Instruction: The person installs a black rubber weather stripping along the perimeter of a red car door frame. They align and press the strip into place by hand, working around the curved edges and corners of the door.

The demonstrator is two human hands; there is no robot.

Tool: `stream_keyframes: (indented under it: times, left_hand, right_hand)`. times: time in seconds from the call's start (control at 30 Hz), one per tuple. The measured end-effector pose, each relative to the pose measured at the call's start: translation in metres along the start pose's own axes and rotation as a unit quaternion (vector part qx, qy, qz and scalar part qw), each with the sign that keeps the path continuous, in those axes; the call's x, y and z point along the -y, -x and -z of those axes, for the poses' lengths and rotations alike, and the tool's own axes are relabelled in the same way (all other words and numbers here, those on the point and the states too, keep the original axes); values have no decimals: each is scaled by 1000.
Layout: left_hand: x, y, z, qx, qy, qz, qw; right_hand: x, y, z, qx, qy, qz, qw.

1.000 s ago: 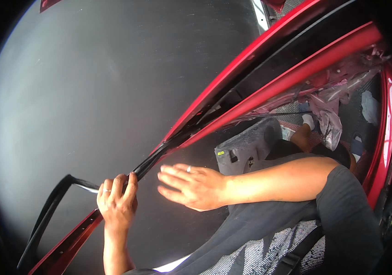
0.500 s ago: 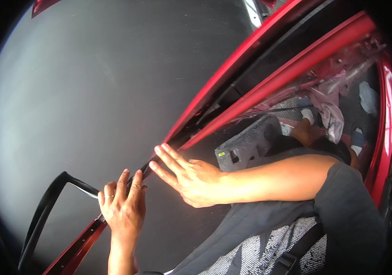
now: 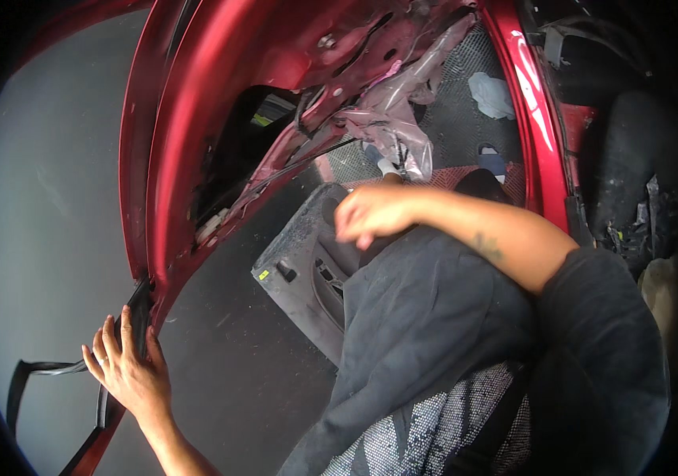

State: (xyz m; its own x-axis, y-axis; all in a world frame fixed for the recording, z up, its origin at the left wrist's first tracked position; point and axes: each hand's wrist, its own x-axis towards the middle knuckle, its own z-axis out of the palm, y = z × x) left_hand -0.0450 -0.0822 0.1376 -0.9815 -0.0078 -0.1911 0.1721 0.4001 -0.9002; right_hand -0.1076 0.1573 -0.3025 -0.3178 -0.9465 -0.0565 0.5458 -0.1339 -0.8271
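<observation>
My left hand (image 3: 129,371) lies with fingers spread on a black rubber window seal (image 3: 140,305), against the frame of a red car door (image 3: 176,151). Its thumb rests on the other side of the strip. A loose length of the same seal (image 3: 26,368) sticks out in an angular bend left of the hand. In front of my body, my right hand (image 3: 375,213) hovers over a grey door trim panel (image 3: 295,262). Its fingers look curled but are smeared by motion, and no object shows in them.
Crumpled clear plastic film (image 3: 394,119) hangs from the door's inner side. To the right rises a red car body pillar (image 3: 525,95), with a dark seat (image 3: 636,151) beyond it. A pale cloth (image 3: 491,95) lies on the textured floor mat (image 3: 462,131).
The view has swung toward the door's inner side. My right hand has come off the door frame and moved back toward my body. My left hand stays on the frame.
</observation>
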Motion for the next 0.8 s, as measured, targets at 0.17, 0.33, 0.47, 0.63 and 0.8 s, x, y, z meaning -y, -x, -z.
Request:
stream_keyframes:
  times: [0.17, 0.33, 0.47, 0.63, 0.8]
  left_hand:
    - [-16, 0, 1, -18, 44, -32, 998]
    - [-52, 18, -16, -102, 197, -95, 970]
    - [-110, 48, -34, -51, 393, -121, 910]
    - [-173, 106, -114, 61, 527, -62, 845]
    - [-203, 132, -178, 130, 607, -38, 783]
  right_hand:
    - [-131, 56, 86, -224, 361, -332, 842]
    - [-170, 18, 73, -372, 333, -399, 769]
    - [-176, -13, 90, -498, 348, -393, 690]
    - [-196, -41, 109, -604, 352, -203, 686]
    - [-218, -52, 94, -616, 388, -51, 684]
